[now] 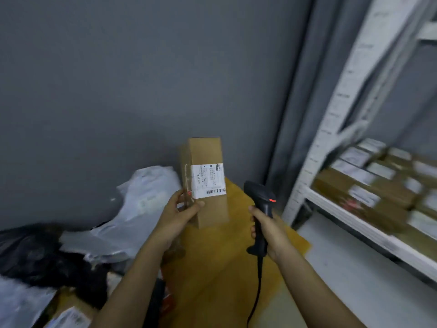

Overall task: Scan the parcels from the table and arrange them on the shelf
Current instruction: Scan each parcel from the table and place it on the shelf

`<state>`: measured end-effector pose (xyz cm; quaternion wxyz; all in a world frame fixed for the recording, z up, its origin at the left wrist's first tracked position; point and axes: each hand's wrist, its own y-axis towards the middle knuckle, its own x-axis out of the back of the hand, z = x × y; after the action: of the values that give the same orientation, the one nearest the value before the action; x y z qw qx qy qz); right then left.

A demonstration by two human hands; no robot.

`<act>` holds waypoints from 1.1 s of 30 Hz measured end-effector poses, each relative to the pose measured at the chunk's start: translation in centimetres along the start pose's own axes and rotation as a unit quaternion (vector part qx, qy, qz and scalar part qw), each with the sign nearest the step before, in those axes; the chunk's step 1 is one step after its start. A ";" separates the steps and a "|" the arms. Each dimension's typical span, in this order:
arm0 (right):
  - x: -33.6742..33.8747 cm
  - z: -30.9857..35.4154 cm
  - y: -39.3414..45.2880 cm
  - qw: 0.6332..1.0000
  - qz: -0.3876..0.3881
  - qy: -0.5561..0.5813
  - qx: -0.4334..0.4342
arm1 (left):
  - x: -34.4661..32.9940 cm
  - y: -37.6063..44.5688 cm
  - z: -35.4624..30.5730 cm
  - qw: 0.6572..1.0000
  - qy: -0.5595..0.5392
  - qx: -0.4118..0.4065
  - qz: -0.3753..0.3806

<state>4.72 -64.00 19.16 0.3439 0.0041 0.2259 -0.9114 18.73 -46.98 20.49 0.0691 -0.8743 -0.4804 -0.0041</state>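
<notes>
My left hand [181, 213] grips a tall brown cardboard box [208, 152] at its lower left edge and holds it upright above the yellow table [222, 268]. A white shipping label with a barcode faces me on the box. My right hand [269, 229] grips the handle of a black barcode scanner [260, 195], whose head sits just right of the box and shows a small red light. The scanner's cable hangs down past my right forearm.
White and black plastic mailer bags [132, 209] pile up on the table's left side, against a grey wall. A white metal shelf [369, 230] stands at the right, its level filled with several labelled brown boxes [373, 185]. Pale floor lies between table and shelf.
</notes>
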 end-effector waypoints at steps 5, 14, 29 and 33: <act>11.9 -0.5 -3.1 0.979 -0.186 0.079 0.004 | -12.1 0.8 0.1 0.983 0.057 -0.017 0.174; 34.4 -0.9 -13.3 0.880 -0.425 0.202 0.063 | -36.1 -6.9 -1.2 0.890 0.117 -0.043 0.438; 66.0 -0.9 -25.5 0.777 -0.561 0.263 0.107 | -71.9 -24.3 -2.7 0.818 0.156 -0.091 0.546; 71.8 0.9 -27.0 0.766 -0.571 0.268 0.126 | -79.0 -27.5 -2.9 0.808 0.183 -0.087 0.554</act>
<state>-66.96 -91.39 19.35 -0.3181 0.1621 0.1525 -0.9216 -46.77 -99.11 20.72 0.0694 -0.9775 0.1093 -0.1666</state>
